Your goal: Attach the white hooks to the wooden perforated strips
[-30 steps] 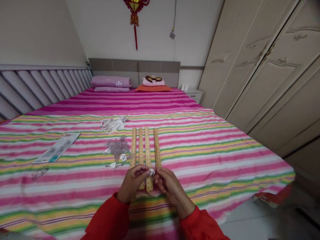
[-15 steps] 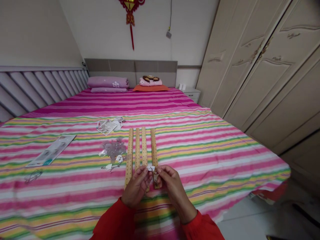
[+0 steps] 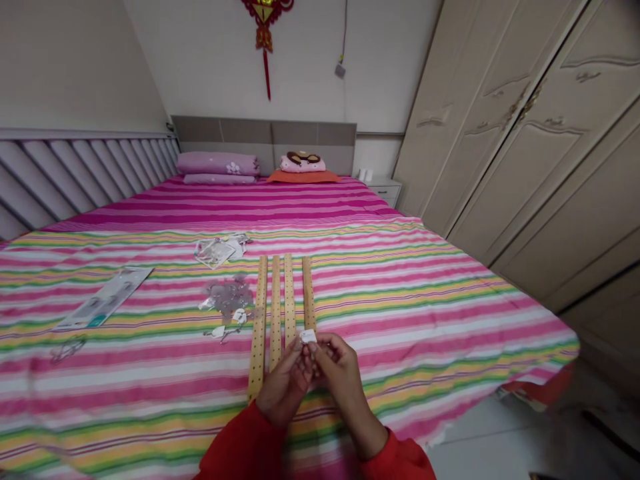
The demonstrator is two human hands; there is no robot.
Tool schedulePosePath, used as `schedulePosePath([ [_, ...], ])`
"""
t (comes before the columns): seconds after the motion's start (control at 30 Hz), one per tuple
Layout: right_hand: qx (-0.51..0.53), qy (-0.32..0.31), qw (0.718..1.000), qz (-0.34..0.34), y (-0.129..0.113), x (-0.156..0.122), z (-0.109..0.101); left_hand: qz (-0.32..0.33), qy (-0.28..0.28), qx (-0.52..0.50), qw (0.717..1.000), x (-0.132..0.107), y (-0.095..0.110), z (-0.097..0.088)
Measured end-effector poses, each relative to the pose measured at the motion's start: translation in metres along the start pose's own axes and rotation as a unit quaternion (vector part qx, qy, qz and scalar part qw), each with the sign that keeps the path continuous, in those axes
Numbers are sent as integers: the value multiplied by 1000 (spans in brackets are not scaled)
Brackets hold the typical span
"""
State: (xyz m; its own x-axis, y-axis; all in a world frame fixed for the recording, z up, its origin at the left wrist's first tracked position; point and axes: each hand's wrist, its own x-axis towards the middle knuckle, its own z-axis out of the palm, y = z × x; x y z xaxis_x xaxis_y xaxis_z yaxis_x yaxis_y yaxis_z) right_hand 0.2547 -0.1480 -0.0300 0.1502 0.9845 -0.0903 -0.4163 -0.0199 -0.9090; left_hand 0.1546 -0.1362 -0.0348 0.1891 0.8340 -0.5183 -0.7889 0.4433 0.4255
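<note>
Both my hands meet just above the near ends of several perforated wooden strips (image 3: 273, 293) that lie side by side on the striped bed (image 3: 400, 293). My left hand (image 3: 286, 385) and my right hand (image 3: 336, 370) are closed together round a small white piece (image 3: 308, 336) pinched at the fingertips. Both sleeves are red. To the left of the strips lies a heap of small clear and white pieces (image 3: 229, 301).
A clear packet (image 3: 216, 251) lies further up the bed. A flat printed package (image 3: 104, 307) sits at the left. Pillows (image 3: 218, 165) rest against the headboard. A tall wardrobe (image 3: 540, 133) fills the right side, past the bed's edge.
My hands have drawn a little closer to me and together, still pinching the small white piece. The view has shifted slightly.
</note>
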Motion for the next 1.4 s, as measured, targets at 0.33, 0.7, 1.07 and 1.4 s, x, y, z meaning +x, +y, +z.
schedulePosePath([
  [0.33, -23, -56, 998, 30, -13, 30, -21, 112, -68, 293, 947, 14, 29, 1],
  [0.7, -12, 3, 997, 73, 13, 65, -28, 234, -65, 449, 860, 50, 20, -7],
  [1.07, -43, 14, 996, 73, 24, 72, -28, 290, -89, 537, 787, 60, 14, -13],
  [1.4, -90, 17, 994, 52, 34, 79, -31, 336, -84, 670, 657, 64, 19, -13],
])
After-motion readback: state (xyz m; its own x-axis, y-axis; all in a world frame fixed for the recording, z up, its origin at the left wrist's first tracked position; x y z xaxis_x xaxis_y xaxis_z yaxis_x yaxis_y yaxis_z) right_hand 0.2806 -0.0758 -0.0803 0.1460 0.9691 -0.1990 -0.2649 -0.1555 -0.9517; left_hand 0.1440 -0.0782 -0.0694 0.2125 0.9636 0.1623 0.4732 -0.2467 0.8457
